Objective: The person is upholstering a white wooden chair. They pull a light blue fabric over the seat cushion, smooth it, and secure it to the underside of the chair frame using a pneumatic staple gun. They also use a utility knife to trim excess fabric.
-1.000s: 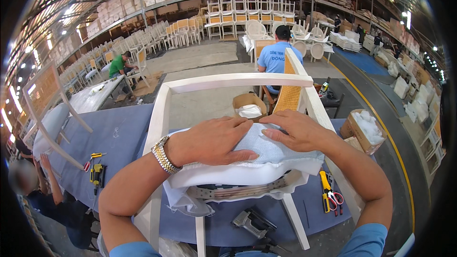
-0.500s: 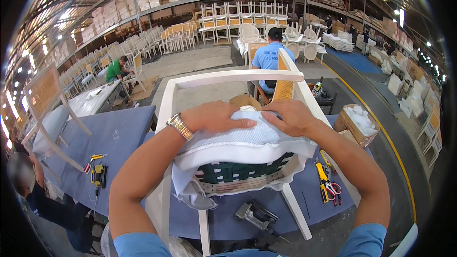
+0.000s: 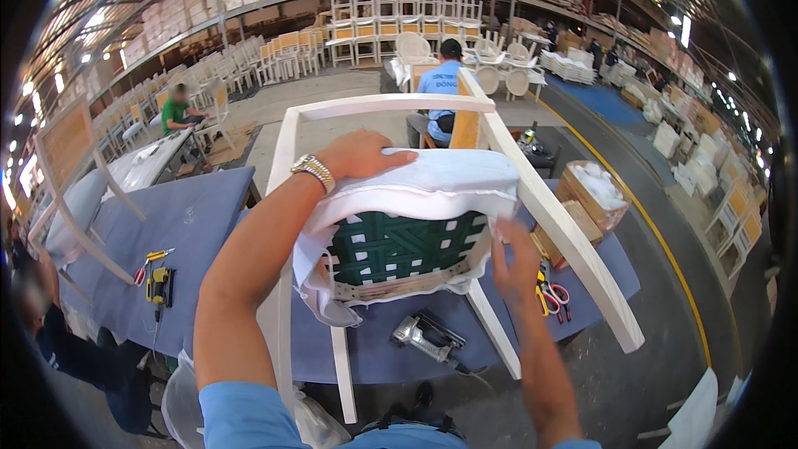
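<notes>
A pale wooden chair lies tipped on a blue-covered table, its seat underside towards me. Dark green webbing crosses the seat opening, and light blue fabric with a white layer wraps the seat edge. My left hand, with a metal watch on the wrist, clasps the upper edge of the seat, thumb along the fabric; its other fingers are partly hidden. Beside the right end of the fabric, my right hand is smeared by motion. A grey staple gun lies below the seat.
Red-handled scissors lie right of the chair, near an open cardboard box with white stuffing. Another staple gun rests on the left table. A co-worker in blue sits beyond the chair; others work at left.
My right hand has left the upper seat edge and moved down to the fabric's right side. My left hand stays on the upper edge. More green webbing shows as the view has shifted.
</notes>
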Demonstrator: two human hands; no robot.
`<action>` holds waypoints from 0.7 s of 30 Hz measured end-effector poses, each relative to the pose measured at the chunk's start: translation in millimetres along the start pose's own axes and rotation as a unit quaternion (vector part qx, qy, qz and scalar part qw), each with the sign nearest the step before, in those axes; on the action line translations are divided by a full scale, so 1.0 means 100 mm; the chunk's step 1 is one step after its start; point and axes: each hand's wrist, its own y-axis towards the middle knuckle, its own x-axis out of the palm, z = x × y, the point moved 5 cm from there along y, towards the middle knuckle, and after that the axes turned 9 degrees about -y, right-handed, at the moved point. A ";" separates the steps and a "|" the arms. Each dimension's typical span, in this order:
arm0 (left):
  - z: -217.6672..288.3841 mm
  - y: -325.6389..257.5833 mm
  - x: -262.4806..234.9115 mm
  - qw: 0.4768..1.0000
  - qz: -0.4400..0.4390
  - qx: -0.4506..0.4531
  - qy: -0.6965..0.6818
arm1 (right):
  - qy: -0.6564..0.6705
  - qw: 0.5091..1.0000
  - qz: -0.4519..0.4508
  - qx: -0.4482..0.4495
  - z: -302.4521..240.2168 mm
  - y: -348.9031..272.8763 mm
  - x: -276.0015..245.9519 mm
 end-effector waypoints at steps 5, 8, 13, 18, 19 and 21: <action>0.29 0.14 0.08 0.998 -0.002 0.055 -0.024 | -0.043 0.902 -0.174 0.394 0.51 -3.39 -0.48; 0.67 0.15 0.14 0.987 0.025 0.158 -0.010 | -0.033 0.775 -0.148 0.614 0.57 -6.53 -0.93; 1.54 -0.11 0.26 0.937 0.043 0.336 0.080 | -0.221 0.680 -0.348 0.606 -0.15 -8.06 -1.83; 2.70 0.02 0.23 0.888 0.043 0.456 0.033 | -0.290 0.686 -0.539 0.393 0.62 -8.70 -1.80; 2.79 0.17 0.35 0.891 0.026 0.452 0.031 | -0.310 0.721 -0.534 0.313 0.85 -8.69 -1.70; 3.57 0.12 0.50 0.879 -0.005 0.475 0.038 | -0.172 0.743 -0.356 0.540 1.26 -7.73 -1.16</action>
